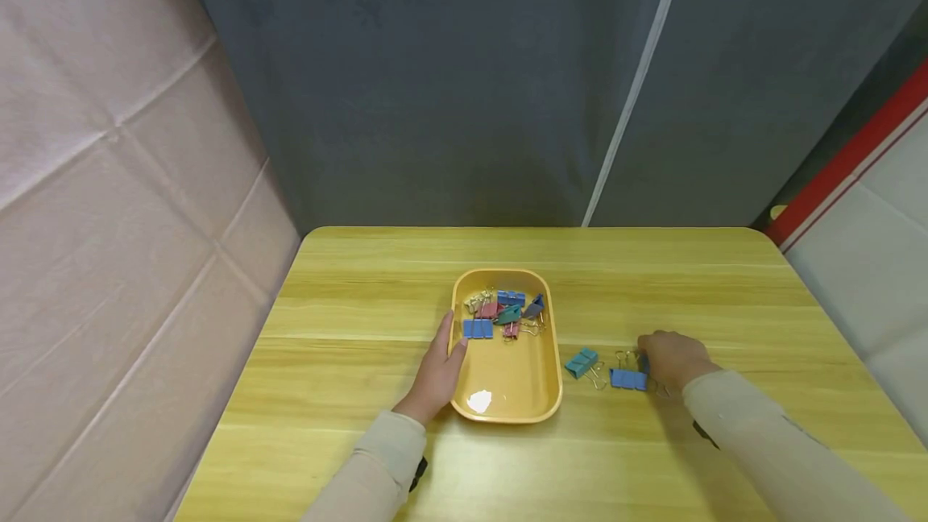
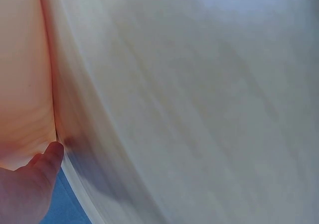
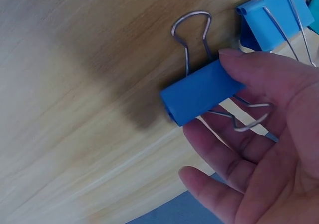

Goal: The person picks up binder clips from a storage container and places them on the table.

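My left hand [image 1: 437, 373] grips the left wall of a yellow plastic tray [image 1: 507, 416], its thumb over the rim. In the left wrist view, the left hand's fingers [image 2: 50, 159] touch the tray's side [image 2: 25, 74]. Several binder clips lie toward the tray's far end, among them a blue one [image 1: 478, 329] and a green one [image 1: 508, 314]. To the right of the tray, my right hand [image 3: 264, 134] pinches a blue binder clip [image 3: 202, 92] between thumb and fingers, at the tabletop. Beside it lie another blue binder clip [image 1: 628, 379] and a teal binder clip [image 1: 582, 362].
The tray stands on a wooden table [image 1: 348, 296] with rounded far corners. A dark grey partition [image 1: 449, 103] rises behind the table's far edge. Pale padded panels [image 1: 145, 264] stand on the left, and a white panel with a red edge [image 1: 870, 151] on the right.
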`<control>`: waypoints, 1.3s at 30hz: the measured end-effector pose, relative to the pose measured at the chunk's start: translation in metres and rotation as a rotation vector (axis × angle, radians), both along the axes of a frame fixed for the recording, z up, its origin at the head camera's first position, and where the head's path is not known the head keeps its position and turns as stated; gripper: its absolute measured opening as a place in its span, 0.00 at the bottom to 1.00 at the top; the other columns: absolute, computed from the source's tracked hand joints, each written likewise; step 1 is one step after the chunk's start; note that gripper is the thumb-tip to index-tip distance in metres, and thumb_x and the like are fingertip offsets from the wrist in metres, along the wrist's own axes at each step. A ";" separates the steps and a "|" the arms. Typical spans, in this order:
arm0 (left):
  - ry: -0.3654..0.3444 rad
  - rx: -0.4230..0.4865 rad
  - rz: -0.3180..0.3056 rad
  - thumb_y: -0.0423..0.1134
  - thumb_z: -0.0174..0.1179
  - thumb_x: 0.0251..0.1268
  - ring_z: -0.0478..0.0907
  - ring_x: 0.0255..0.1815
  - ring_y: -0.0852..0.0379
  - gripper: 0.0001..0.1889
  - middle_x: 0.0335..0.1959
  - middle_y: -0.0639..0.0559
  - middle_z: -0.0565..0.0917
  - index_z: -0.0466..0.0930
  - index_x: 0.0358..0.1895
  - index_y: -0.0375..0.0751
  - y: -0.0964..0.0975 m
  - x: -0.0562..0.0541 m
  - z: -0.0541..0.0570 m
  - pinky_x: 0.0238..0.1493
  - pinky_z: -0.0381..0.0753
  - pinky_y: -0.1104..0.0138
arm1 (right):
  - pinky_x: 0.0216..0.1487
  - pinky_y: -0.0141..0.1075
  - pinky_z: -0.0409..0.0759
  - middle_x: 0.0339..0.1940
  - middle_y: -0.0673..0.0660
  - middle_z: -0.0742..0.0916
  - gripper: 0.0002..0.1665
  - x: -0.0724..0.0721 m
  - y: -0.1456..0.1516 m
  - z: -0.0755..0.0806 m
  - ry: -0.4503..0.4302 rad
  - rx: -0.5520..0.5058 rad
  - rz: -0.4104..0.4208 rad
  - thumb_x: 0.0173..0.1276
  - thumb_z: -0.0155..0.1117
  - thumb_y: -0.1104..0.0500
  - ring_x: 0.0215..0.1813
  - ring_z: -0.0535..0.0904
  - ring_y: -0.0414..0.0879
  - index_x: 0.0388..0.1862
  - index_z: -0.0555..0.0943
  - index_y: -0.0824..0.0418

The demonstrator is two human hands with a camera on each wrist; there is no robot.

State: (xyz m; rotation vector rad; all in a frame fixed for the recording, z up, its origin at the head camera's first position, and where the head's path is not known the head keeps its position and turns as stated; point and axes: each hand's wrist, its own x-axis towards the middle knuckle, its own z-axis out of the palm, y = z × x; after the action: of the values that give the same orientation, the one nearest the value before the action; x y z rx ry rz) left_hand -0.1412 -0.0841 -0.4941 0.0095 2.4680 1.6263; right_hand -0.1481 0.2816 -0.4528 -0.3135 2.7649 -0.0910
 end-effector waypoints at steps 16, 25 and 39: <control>-0.003 -0.015 0.005 0.45 0.42 0.78 0.49 0.76 0.37 0.32 0.78 0.43 0.50 0.41 0.79 0.49 0.000 0.001 0.000 0.74 0.47 0.44 | 0.29 0.48 0.83 0.44 0.69 0.82 0.22 0.002 -0.009 0.018 0.079 0.003 -0.015 0.61 0.66 0.63 0.39 0.80 0.61 0.53 0.78 0.70; -0.002 -0.002 0.005 0.45 0.42 0.78 0.49 0.76 0.37 0.32 0.78 0.43 0.50 0.41 0.79 0.49 0.000 0.001 0.001 0.73 0.47 0.43 | 0.39 0.57 0.82 0.52 0.73 0.79 0.32 0.006 -0.019 0.033 0.219 -0.009 -0.030 0.56 0.74 0.58 0.49 0.77 0.69 0.57 0.76 0.71; 0.001 -0.017 0.005 0.46 0.42 0.78 0.49 0.76 0.38 0.32 0.78 0.44 0.50 0.41 0.79 0.49 0.000 0.001 0.001 0.74 0.47 0.45 | 0.48 0.65 0.76 0.61 0.76 0.73 0.36 0.008 -0.032 0.050 0.328 -0.074 -0.058 0.58 0.71 0.58 0.59 0.70 0.73 0.63 0.71 0.70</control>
State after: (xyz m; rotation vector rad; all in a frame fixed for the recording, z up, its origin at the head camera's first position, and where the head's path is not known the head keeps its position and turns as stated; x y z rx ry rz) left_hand -0.1402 -0.0838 -0.4933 0.0023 2.4846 1.6080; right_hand -0.1399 0.2499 -0.4029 -0.2895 3.1023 -0.1706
